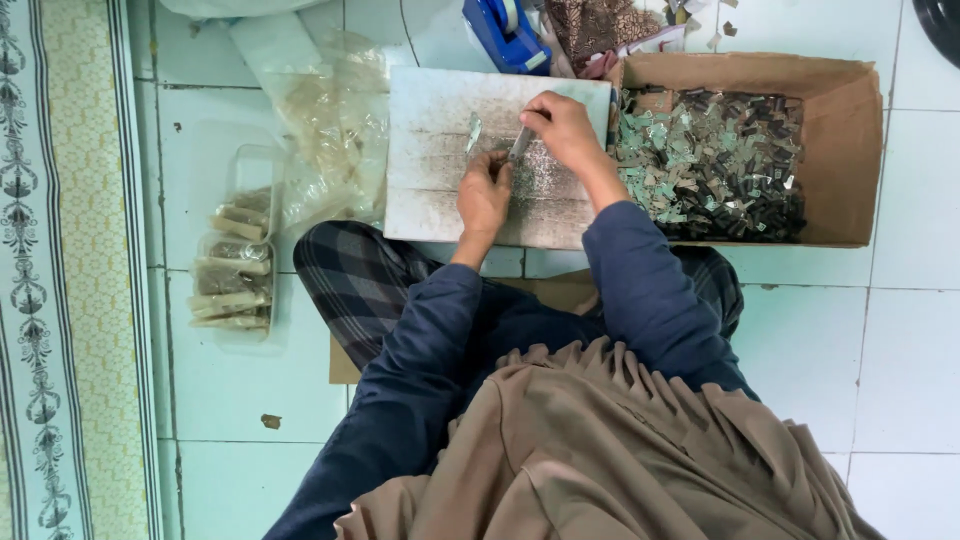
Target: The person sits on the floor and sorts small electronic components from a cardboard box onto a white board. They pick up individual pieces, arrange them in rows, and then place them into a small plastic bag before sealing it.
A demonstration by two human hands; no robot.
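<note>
Head view: the left hand [484, 192] pins a small strip [473, 133] to the board [430, 160]. The right hand [562, 128] grips a blade [520, 144] just beside it. A slip could nick the left fingers. The scrap box [840, 150] sits right of both.

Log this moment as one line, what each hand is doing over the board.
left hand: pinching small strip on white board | right hand: holding thin blade-like tool | cardboard box of scraps at right
</note>
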